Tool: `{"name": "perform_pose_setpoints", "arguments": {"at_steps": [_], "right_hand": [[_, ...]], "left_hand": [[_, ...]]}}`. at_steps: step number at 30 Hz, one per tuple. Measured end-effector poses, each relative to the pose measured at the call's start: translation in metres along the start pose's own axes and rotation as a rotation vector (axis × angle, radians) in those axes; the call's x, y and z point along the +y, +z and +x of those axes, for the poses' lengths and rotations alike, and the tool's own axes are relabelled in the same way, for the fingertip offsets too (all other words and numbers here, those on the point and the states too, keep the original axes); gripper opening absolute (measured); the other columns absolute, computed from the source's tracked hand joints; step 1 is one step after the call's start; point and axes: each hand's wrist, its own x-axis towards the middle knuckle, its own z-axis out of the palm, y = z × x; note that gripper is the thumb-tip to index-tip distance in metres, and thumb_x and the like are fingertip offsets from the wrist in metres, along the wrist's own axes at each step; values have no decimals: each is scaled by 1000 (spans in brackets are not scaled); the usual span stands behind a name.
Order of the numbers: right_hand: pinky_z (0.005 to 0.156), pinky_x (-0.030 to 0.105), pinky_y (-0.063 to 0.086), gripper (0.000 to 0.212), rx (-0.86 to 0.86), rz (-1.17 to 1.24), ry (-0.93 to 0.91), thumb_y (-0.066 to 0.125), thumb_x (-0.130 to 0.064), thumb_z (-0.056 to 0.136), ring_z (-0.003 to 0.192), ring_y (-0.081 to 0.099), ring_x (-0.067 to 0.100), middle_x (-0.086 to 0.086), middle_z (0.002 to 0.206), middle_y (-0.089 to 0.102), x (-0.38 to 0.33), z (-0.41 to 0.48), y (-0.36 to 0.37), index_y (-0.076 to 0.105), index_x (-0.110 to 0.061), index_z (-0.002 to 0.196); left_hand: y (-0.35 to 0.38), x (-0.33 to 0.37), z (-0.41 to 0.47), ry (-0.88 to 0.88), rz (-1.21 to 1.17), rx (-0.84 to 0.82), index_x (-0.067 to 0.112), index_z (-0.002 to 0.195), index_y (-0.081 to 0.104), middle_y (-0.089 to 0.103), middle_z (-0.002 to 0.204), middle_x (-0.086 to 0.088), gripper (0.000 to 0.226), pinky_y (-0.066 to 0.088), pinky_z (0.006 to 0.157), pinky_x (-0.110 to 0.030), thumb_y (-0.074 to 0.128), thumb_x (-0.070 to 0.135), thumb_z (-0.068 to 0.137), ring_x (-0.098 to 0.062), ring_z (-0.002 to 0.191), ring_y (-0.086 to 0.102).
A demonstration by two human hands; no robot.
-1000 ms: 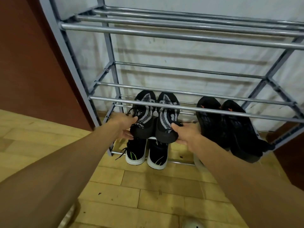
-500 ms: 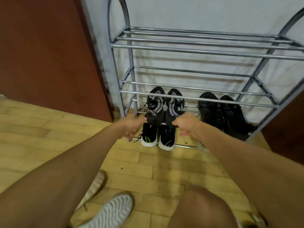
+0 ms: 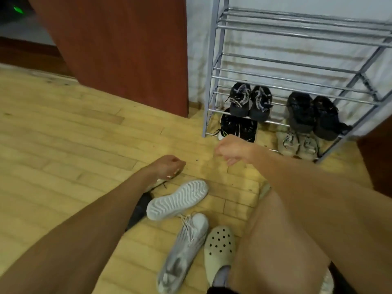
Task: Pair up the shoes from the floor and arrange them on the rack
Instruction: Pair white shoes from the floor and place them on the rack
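The grey metal rack point(image 3: 297, 28) stands against the wall. A black-and-white knit pair point(image 3: 250, 102) and a black pair point(image 3: 314, 115) sit on its lower shelf. Below them are a black pair with white soles point(image 3: 239, 126) and a beige pair point(image 3: 297, 143). On the floor lie an overturned white-soled sneaker point(image 3: 178, 200), a grey-white laced sneaker point(image 3: 184, 251) and a dark shoe point(image 3: 140, 209) half hidden by my forearm. My left hand point(image 3: 167, 168) is curled low over a partly hidden shoe; its grip is unclear. My right hand point(image 3: 231, 151) hangs loosely closed and holds nothing.
A red-brown door panel point(image 3: 118, 49) stands left of the rack, and another dark panel point(image 3: 375, 158) is at its right. My bare knee point(image 3: 275, 230) and a beige clog point(image 3: 220, 247) on my foot fill the lower right. Wooden floor point(image 3: 63, 134) stretches left.
Both hands have let go of the black-and-white pair, which stays on the rack, and drawn back toward the floor. The view has pulled away, bringing the loose floor shoes into sight.
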Motion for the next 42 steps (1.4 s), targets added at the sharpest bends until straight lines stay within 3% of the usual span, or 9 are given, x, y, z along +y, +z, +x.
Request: {"name": "perform_pose_setpoints", "arguments": {"at_steps": [11,14,16,18,20,24,31,36,42], "right_hand": [[75,32,57,28,-241,-56,-26,57,-17,90,99,62,22,10,113,62,1,3,131,63,-4,114],[83,36,58,9,-330,-177,44,57,-17,91,92,63,23,8,96,60,29,10,154,62,-12,96],[73,34,58,16,-377,-299,38,58,-19,90,74,56,22,6,79,53,34,15,159,50,-17,76],[64,31,55,10,-356,-308,-38,55,-18,90,73,57,22,8,85,58,28,19,161,59,-11,85],[72,37,57,23,-316,-273,-116,53,-14,89,81,60,24,11,92,64,23,23,164,66,-1,102],[74,33,56,31,-360,-302,-132,52,-12,89,82,61,21,9,98,66,27,26,169,65,-2,115],[82,34,58,31,-380,-322,-115,54,-17,92,101,67,23,14,120,66,43,22,167,63,-5,118],[89,37,57,29,-382,-337,-113,56,-20,92,104,66,21,7,119,65,51,15,159,64,-6,116],[88,36,57,29,-352,-296,-118,57,-21,92,103,66,21,6,119,63,53,3,157,64,-6,115]], "left_hand": [[62,-169,-36,-290,-78,-85,12,126,54,57,122,-10,43,46,89,-35,55,39,93,-23,102,58],[88,-196,-28,-344,1,-145,14,143,35,53,134,-10,62,46,85,-28,56,40,91,-21,107,56],[100,-207,-23,-359,46,-197,13,150,19,45,144,-10,79,41,95,-29,60,42,89,-22,122,49],[108,-215,-21,-362,75,-273,15,152,12,34,152,-9,92,35,106,-32,65,46,84,-25,135,39],[118,-219,-22,-334,135,-346,18,152,10,27,155,-9,102,33,112,-37,71,50,77,-27,139,34],[145,-232,-25,-230,444,-376,25,151,7,25,147,-10,115,40,105,-46,79,51,64,-32,132,37],[159,-253,-24,-193,381,-137,11,144,23,49,131,-13,82,50,94,-38,71,19,79,-28,115,53],[155,-249,-26,-232,424,-193,-1,124,46,60,111,-8,47,51,71,-25,64,17,84,-19,92,54],[145,-240,-24,-358,84,-370,-6,125,53,62,120,-17,44,55,91,-35,64,6,84,-27,104,62]]}}
